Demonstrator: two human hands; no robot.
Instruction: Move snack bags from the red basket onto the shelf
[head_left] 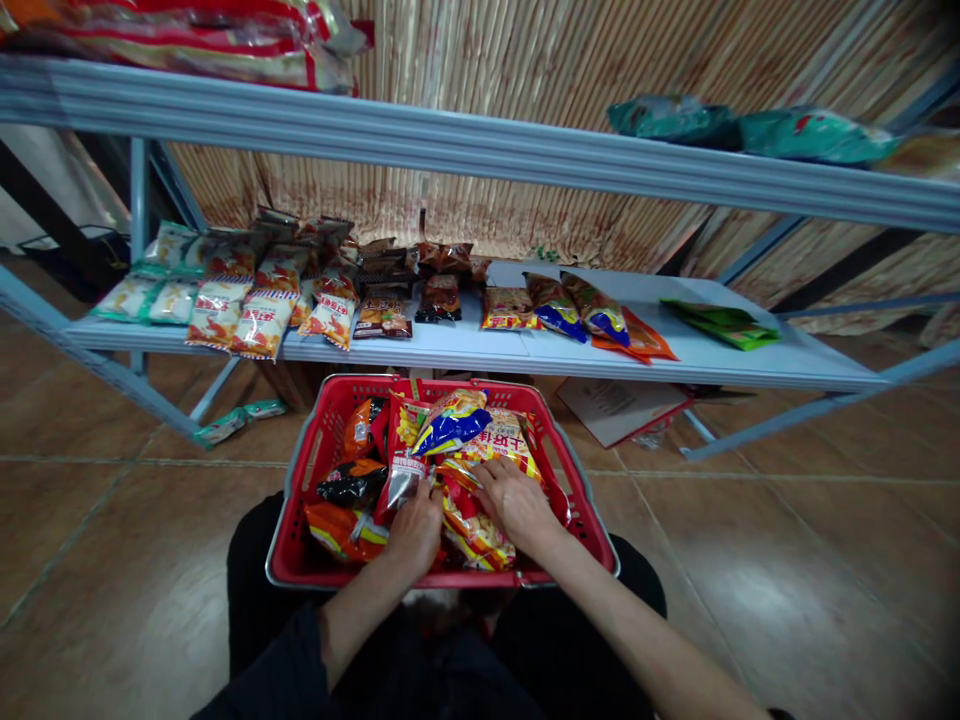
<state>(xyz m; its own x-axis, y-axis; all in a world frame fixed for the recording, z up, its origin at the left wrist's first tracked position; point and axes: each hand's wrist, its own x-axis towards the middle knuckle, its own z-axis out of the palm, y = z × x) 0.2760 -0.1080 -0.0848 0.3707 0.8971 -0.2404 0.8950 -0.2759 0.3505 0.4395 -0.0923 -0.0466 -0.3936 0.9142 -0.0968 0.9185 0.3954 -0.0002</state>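
Observation:
A red plastic shopping basket (581, 470) rests across my lap, filled with snack bags. Inside it, a red and yellow snack bag (472, 525) lies between my two hands. My right hand (514, 500) curls its fingers over the top right of that bag. At the bag's left edge, my left hand (418, 522) is closed, its fingertips partly hidden. Just above the hands sit a blue and yellow bag (453, 424) and a larger yellow and red bag (510, 440). Orange and black bags (351, 483) fill the basket's left side, beside a red and silver bag (405, 470).
A metal shelf (465, 345) stands right beyond the basket, carrying rows of snack bags (262, 315) and a green bag (720, 322) at right. An upper shelf edge (480, 150) crosses above. Beneath are a cardboard box (622, 408) and fallen packets (238, 422) on the floor.

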